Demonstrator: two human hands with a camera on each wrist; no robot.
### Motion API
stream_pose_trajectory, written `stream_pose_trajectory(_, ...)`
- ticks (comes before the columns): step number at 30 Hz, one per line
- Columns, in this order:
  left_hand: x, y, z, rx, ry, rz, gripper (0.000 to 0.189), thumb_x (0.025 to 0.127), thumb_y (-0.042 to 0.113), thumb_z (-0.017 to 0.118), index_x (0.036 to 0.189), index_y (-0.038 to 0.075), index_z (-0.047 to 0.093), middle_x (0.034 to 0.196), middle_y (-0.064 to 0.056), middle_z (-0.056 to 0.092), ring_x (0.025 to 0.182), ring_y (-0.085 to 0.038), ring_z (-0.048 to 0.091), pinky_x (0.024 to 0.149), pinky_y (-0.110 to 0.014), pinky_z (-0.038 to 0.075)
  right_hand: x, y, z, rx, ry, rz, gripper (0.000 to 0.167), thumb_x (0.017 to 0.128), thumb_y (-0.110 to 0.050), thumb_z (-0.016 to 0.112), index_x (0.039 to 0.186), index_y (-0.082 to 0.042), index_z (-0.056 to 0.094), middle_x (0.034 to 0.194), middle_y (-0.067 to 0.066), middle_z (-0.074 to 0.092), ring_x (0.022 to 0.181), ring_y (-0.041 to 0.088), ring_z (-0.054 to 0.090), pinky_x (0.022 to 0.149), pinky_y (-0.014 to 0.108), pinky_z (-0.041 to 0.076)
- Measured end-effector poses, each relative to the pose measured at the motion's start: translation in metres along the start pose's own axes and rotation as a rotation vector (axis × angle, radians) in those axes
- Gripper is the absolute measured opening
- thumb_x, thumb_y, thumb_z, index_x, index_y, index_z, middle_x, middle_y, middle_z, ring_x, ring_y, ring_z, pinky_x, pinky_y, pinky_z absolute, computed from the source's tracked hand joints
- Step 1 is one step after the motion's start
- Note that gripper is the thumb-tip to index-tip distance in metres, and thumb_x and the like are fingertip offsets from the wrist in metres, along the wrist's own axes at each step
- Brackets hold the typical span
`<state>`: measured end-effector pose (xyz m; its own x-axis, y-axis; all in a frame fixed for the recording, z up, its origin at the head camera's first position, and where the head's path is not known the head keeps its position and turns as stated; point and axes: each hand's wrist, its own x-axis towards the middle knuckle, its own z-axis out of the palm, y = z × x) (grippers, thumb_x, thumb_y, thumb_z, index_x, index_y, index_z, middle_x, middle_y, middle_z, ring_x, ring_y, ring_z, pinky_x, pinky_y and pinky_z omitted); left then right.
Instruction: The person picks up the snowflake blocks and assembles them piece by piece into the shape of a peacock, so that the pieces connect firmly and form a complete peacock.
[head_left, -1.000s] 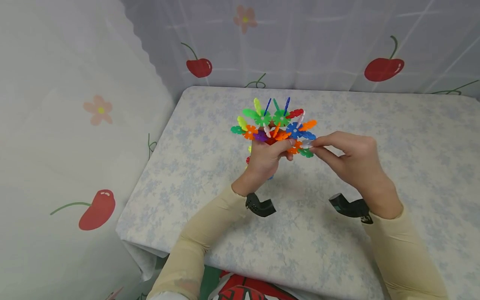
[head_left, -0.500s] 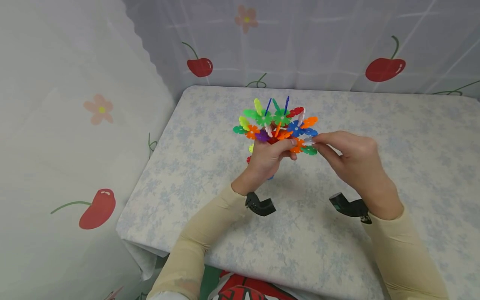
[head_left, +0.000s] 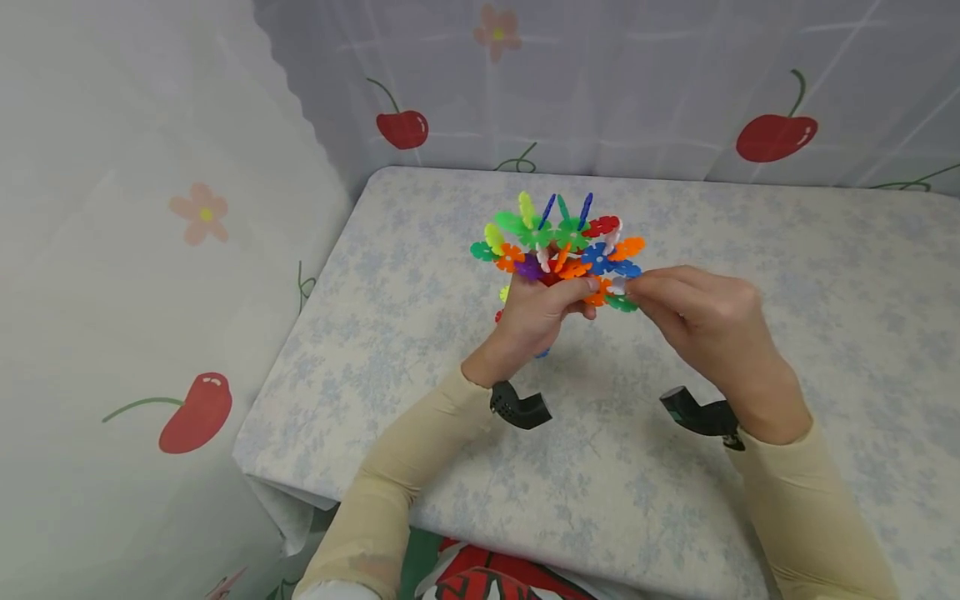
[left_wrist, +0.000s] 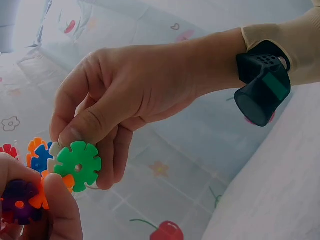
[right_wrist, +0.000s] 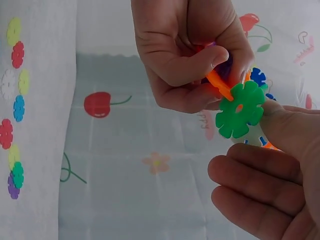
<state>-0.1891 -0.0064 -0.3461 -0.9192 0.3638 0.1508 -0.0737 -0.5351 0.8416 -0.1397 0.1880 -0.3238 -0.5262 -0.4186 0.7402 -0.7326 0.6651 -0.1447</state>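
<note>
In the head view my left hand (head_left: 528, 308) grips a many-coloured cluster of interlocking plastic snowflake discs (head_left: 573, 236), thumb on top near an orange disc (head_left: 597, 293). At the cluster's right side, my right hand (head_left: 712, 321) pinches a white snowflake disc (head_left: 618, 286) between thumb and fingertips. Just below it sits a green disc (head_left: 622, 303). Both wrist views show this green disc (right_wrist: 241, 111) face-on, slotted beside an orange disc (right_wrist: 220, 86). The white disc (left_wrist: 53, 156) lies partly hidden behind the green one. My left palm hides the underside of the cluster.
A table with a pale blue-patterned cloth (head_left: 405, 358) lies under the hands. Several loose discs, among them a red disc (right_wrist: 6, 133) and a blue disc (right_wrist: 19, 108), lie in a row on the cloth. Printed curtains (head_left: 600, 92) hang behind and to the left.
The cluster and my right hand have shifted slightly to the right in the head view, and the cluster has turned a little. Both hands keep their hold.
</note>
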Motion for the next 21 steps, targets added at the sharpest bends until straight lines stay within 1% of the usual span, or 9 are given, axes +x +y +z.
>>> stream_pose_trajectory(2,0.001,0.0,0.0,0.022,-0.007,0.017,0.037,0.09,-0.02,0.054,0.103,0.015,0.052,0.089,0.001,0.071,0.066,-0.012,0.068,0.055,-0.025,0.058,0.0,-0.002,0.0,-0.018,-0.017,-0.019,0.018,0.085,-0.007,0.079,0.1,0.002,0.077,0.088,0.018,0.077,0.078,0.031,0.076,0.069,0.043,0.06)
stream_pose_trajectory(4,0.001,0.0,0.0,0.052,-0.013,0.038,0.036,0.089,-0.021,0.055,0.101,0.014,0.052,0.085,0.001,0.071,0.064,-0.011,0.067,0.054,-0.024,0.057,0.0,-0.003,0.0,-0.024,-0.024,-0.029,0.023,0.078,0.0,0.083,0.1,0.001,0.077,0.087,0.018,0.077,0.076,0.031,0.076,0.068,0.043,0.061)
stream_pose_trajectory(7,0.001,0.0,0.0,0.07,-0.018,0.053,0.035,0.089,-0.021,0.056,0.101,0.012,0.053,0.081,0.001,0.071,0.061,-0.012,0.065,0.054,-0.024,0.057,0.0,-0.004,0.003,-0.017,-0.002,-0.033,0.016,0.09,-0.012,0.074,0.099,0.001,0.077,0.086,0.018,0.076,0.073,0.031,0.075,0.066,0.042,0.06)
stream_pose_trajectory(10,0.001,0.0,-0.001,0.065,-0.006,0.038,0.035,0.09,-0.019,0.056,0.103,0.014,0.052,0.086,0.002,0.07,0.065,-0.012,0.066,0.055,-0.024,0.057,0.001,-0.003,0.006,0.004,0.024,-0.019,0.034,0.098,-0.027,0.059,0.1,0.003,0.076,0.087,0.019,0.076,0.074,0.032,0.075,0.066,0.043,0.06)
stream_pose_trajectory(15,0.003,-0.001,-0.003,-0.013,0.001,-0.035,0.034,0.095,-0.015,0.053,0.101,0.018,0.054,0.09,0.004,0.071,0.071,-0.01,0.069,0.06,-0.024,0.059,0.001,0.0,0.008,0.008,0.032,0.005,0.045,0.103,-0.036,0.053,0.105,0.003,0.076,0.092,0.019,0.077,0.081,0.032,0.076,0.069,0.044,0.059)
stream_pose_trajectory(17,0.005,-0.002,-0.005,-0.072,0.0,-0.072,0.029,0.098,-0.009,0.05,0.1,0.02,0.052,0.089,0.005,0.07,0.074,-0.011,0.068,0.064,-0.024,0.06,0.0,0.002,0.007,-0.002,0.033,0.025,0.054,0.105,-0.044,0.049,0.105,0.002,0.075,0.093,0.018,0.078,0.082,0.031,0.077,0.072,0.04,0.059)
stream_pose_trajectory(18,0.005,-0.003,-0.006,-0.098,0.0,-0.091,0.024,0.101,-0.004,0.047,0.1,0.02,0.052,0.091,0.005,0.07,0.076,-0.01,0.068,0.067,-0.024,0.06,0.0,0.003,0.007,0.006,0.042,0.047,0.056,0.105,-0.048,0.049,0.105,0.003,0.075,0.093,0.017,0.078,0.081,0.031,0.077,0.076,0.033,0.059)
stream_pose_trajectory(19,0.006,-0.003,-0.007,-0.118,0.004,-0.109,0.019,0.103,0.003,0.046,0.101,0.021,0.051,0.093,0.005,0.069,0.079,-0.011,0.067,0.069,-0.024,0.06,0.0,0.005,0.007,0.024,0.061,0.077,0.055,0.104,-0.048,0.052,0.105,0.003,0.074,0.092,0.017,0.078,0.08,0.031,0.077,0.079,0.026,0.059)
stream_pose_trajectory(21,0.008,-0.004,-0.008,-0.148,0.02,-0.138,0.011,0.106,0.017,0.042,0.101,0.022,0.05,0.097,0.005,0.066,0.084,-0.012,0.065,0.072,-0.024,0.059,-0.001,0.008,0.008,0.058,0.089,0.161,0.043,0.101,-0.038,0.064,0.106,0.004,0.071,0.093,0.018,0.078,0.08,0.031,0.076,0.084,0.01,0.052)
